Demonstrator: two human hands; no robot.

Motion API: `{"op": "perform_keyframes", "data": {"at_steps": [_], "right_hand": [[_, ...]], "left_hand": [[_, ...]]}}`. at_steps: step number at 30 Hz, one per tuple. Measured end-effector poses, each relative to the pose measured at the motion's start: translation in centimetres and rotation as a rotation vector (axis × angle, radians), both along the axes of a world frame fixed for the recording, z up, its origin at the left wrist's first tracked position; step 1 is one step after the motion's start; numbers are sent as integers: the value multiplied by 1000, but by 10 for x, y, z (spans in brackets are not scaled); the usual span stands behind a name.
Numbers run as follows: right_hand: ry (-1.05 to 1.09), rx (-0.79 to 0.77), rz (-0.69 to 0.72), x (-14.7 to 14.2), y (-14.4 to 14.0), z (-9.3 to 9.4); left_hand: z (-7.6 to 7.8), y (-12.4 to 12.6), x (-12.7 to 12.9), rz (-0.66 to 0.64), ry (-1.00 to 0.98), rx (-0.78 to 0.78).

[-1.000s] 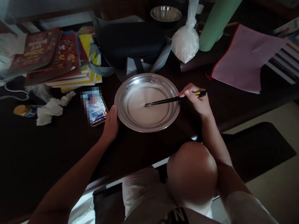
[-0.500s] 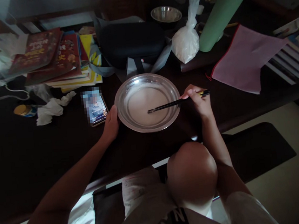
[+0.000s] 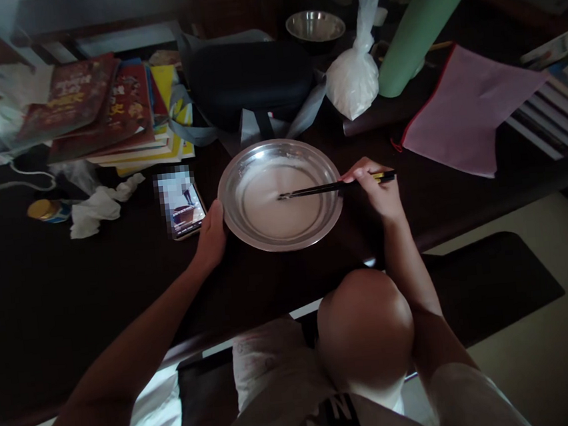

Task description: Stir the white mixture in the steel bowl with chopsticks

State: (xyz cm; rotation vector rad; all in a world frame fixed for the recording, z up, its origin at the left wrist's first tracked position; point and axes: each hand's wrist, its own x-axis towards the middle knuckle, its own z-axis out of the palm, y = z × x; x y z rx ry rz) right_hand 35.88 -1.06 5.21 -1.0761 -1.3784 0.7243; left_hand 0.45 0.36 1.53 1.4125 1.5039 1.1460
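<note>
A wide stainless-steel bowl (image 3: pixel 332 220) stands on the dark table with a pale, milky batter (image 3: pixel 284 216) in it. My left hand (image 3: pixel 212 235) grips the bowl's left side, thumb at the rim and the other fingers mostly hidden. In my right hand (image 3: pixel 376 187), just beyond the right rim, is a pair of black chopsticks (image 3: pixel 319 188). They reach over the rim, nearly level, and their tips dip into the batter near its middle. Left of the bowl lies a phone (image 3: pixel 186 209) with its screen lit, close to my left fingers.
Behind the bowl sits a black case (image 3: pixel 251 75) with grey straps. A tied bag of white powder (image 3: pixel 353 82), a green cylinder (image 3: pixel 427 32) and a pink pouch (image 3: pixel 469 108) are at the right. Stacked books (image 3: pixel 98 110), crumpled tissue (image 3: pixel 93 211) and a small jar (image 3: pixel 49 210) lie left.
The chopstick tips have shifted away from me through the batter, and the chopsticks lie closer to level. The phone's picture is different. My left hand and the bowl stay put.
</note>
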Motion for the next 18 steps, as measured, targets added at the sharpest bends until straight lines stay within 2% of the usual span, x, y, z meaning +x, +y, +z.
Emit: {"op": "perform_keyframes", "data": {"at_steps": [3, 8, 12, 18], "right_hand": [[45, -19, -52, 1, 0, 0], [-35, -37, 45, -1, -1, 0], [37, -16, -49, 0, -1, 0], [-32, -37, 30, -2, -1, 2]], "left_hand": [[4, -1, 1, -16, -15, 1], [7, -1, 3, -11, -9, 6], [5, -1, 2, -38, -5, 27], [1, 0, 1, -20, -34, 13]]}}
